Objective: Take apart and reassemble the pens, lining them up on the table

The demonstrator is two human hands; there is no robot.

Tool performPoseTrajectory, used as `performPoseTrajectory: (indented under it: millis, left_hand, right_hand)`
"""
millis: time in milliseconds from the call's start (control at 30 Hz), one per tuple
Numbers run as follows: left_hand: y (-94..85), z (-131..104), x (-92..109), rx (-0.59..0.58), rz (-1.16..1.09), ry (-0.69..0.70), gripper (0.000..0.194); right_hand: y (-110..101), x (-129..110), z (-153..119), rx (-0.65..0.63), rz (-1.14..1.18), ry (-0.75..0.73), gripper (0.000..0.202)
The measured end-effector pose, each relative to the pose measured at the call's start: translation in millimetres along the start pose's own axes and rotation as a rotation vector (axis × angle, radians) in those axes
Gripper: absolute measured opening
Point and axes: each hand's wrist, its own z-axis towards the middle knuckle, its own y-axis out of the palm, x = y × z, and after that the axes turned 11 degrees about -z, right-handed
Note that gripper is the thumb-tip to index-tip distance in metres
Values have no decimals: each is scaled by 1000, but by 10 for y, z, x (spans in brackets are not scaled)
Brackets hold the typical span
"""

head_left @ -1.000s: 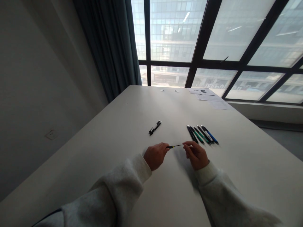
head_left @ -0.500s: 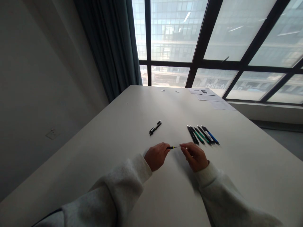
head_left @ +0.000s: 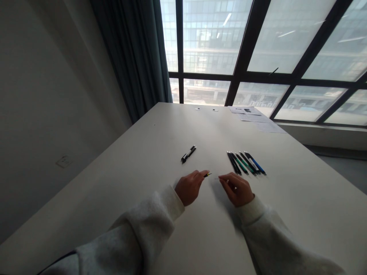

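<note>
Closed fingers of my left hand [head_left: 189, 187] hold a short dark pen part [head_left: 207, 175] with a yellow band and a thin tip pointing right. Across a small gap, my right hand [head_left: 236, 189] pinches a very thin, pale piece [head_left: 216, 178], barely visible. Two dark pens [head_left: 188, 154] lie side by side beyond my left hand. Just beyond my right hand is a row of several pens [head_left: 242, 163], black, green and blue, lying slanted next to one another.
The white table [head_left: 166, 141] extends to the windows. Printed papers [head_left: 255, 119] lie at its far right edge, and two small white items [head_left: 215, 110] are near the back edge. A dark curtain [head_left: 137, 53] hangs at the back left.
The dark part in my left hand and the thin piece in my right hand, joined or touching before, are now apart. The left part has tilted upward slightly; the pens on the table stay put.
</note>
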Motion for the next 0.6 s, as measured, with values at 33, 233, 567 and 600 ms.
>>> performPoseTrajectory:
  millis: [33,233,567,600]
  left_hand:
    - [0,-1,-1,1,3,-2,32]
    - [4,3,-7,-7,-5,-7,31]
    - [15,4,-17,-9,-8,2,30]
    - [15,4,-18,-9,-9,1,29]
  right_hand:
    - [-9,-1,-2,-64,-45,-57,18]
    - [-26,-37,-19,-351,-327,-129,14]
    - [-6,-111,6,-470,-465,63,11]
    - [2,-101,5,-472,-470,99,11]
